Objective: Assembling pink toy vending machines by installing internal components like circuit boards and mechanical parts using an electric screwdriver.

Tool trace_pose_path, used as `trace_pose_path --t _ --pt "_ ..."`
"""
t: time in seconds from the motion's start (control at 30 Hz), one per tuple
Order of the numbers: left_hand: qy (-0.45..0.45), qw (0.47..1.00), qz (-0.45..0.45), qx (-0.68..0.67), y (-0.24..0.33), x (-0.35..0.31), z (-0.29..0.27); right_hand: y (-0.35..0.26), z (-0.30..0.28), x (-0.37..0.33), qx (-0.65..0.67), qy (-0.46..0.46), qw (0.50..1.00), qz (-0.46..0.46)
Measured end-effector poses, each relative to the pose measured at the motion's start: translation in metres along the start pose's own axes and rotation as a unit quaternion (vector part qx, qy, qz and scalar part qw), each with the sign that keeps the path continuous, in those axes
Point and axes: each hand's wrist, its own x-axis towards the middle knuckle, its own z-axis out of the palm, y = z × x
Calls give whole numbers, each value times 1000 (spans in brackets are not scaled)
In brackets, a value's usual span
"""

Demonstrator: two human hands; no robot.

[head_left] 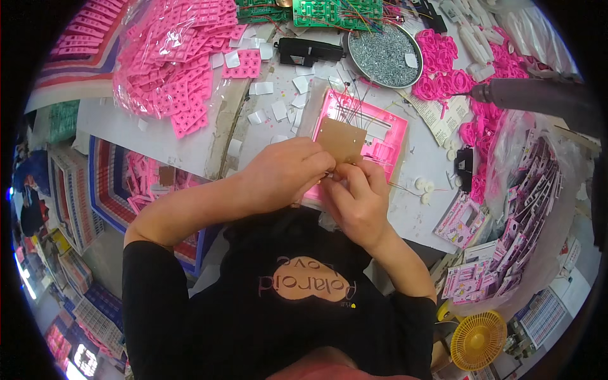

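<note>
A pink plastic case lies open on the table in front of me. Over its middle sits a brown circuit board with its plain side up, and thin wires spread out beyond its far edge. My left hand reaches in from the left, thumb and fingers pinched together at the board's near edge. My right hand meets it there, its fingers also closed. Something small is between the fingertips, too hidden to name.
Left: bagged pink keypad pieces. Far side: green circuit boards, a black plastic part and a round tray of screws. Right: a dark power screwdriver, pink rings, a bag of printed cards. Yellow fan below.
</note>
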Motion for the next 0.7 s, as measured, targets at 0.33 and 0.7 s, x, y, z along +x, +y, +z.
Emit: trace_pose_path --t 0.33,0.7 --pt "-30 975 -200 -92 1 4 -6 -16 -21 -8 -10 -183 980 74" --pt "-80 980 147 104 -4 -43 -5 -2 -19 -8 54 -87 994 42"
